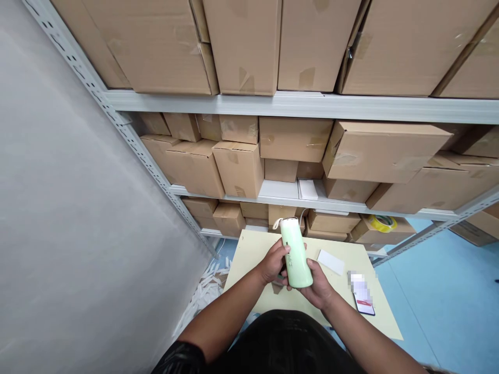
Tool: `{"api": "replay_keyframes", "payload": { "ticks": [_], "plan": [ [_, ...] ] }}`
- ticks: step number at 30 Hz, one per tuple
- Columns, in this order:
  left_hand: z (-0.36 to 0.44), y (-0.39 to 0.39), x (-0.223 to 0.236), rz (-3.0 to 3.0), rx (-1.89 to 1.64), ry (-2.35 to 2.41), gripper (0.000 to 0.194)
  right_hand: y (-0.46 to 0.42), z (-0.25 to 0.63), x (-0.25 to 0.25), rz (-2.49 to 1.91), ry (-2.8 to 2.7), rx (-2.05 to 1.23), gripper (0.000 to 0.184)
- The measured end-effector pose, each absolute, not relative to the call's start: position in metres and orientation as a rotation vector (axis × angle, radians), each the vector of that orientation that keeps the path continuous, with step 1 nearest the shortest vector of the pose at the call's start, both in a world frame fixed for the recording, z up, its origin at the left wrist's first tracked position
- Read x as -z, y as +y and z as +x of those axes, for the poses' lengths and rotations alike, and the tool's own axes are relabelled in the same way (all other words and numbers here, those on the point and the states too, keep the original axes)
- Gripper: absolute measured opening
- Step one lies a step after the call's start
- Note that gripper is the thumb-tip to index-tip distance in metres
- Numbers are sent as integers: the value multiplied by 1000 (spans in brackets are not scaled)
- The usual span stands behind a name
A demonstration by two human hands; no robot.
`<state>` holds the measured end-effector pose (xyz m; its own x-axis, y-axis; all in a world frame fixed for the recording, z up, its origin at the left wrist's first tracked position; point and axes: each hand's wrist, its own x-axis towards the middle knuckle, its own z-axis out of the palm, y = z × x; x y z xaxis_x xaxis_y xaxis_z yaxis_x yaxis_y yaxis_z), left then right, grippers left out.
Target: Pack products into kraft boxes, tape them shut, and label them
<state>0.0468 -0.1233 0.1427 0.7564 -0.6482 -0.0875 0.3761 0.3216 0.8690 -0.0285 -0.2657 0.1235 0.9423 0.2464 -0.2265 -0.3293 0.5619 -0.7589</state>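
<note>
A pale green bottle [297,259] with dark lettering and a small strap loop at its top is held above the table [249,270]. My left hand [273,262] grips its left side, thumb across the front. On the lower right side, my right hand [317,285] closes around it near the base. The bottle leans slightly, top toward the shelves. Behind my right hand a white card or small flat box [330,262] lies on the table, and a phone [362,296] with a partly blurred screen rests to the right. A small brown piece [277,287] shows under my left hand.
A metal shelf rack [280,105] full of cardboard boxes [237,169] stands in front. A roll of yellow tape [383,223] sits on a box at right. White paper strips [200,293] are heaped on the floor by the grey wall [78,234] at left.
</note>
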Motion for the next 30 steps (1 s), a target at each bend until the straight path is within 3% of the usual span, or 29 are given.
{"api": "replay_keyframes", "payload": {
  "ticks": [8, 14, 18, 24, 30],
  "plan": [
    [49, -135, -152, 1201, 377, -313, 65, -264, -27, -133, -1101, 156, -49, 53],
    [45, -125, -141, 1034, 681, -321, 61, -266, -32, -132, -894, 141, -274, 56],
    [48, -124, -142, 1048, 636, -292, 53, -270, -27, -124, -942, 216, -334, 64],
    [51, -126, -148, 1105, 367, -343, 59, -284, -21, -119, -1384, 193, -52, 48],
    [46, -124, -141, 1358, 281, -374, 65, -312, -8, -141, -1584, 266, 439, 58]
  ]
}}
